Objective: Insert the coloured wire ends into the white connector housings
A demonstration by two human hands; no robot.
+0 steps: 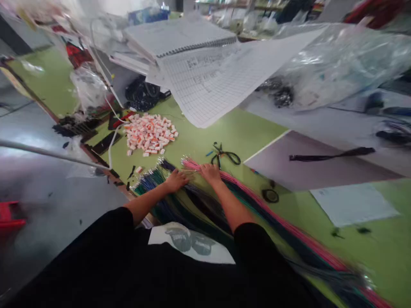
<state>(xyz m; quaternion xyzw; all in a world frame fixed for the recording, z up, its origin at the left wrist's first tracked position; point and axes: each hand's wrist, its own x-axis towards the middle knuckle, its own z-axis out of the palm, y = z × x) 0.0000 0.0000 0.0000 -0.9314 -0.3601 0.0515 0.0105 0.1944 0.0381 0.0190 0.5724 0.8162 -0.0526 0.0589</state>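
Several long bundles of thin wires lie side by side across the near edge of the green table. My left hand [176,180] is over the dark wires [167,165], its fingers closed on the end of thin pale wires [190,171] that stretch between my two hands. Close beside it, my right hand [210,172] has its fingers closed over the pink wires [190,162], near their silvery tips. Green and blue wires [148,183] fan out left of my left hand. What is under my fingers is partly hidden.
A heap of white and orange connectors [150,133] lies beyond my left hand. Black-handled pliers [224,155] rest just past my right hand. An open spiral notebook [212,77] overhangs the table; a clear plastic bag [340,64] lies at back right. Black tape [270,196] sits rightward.
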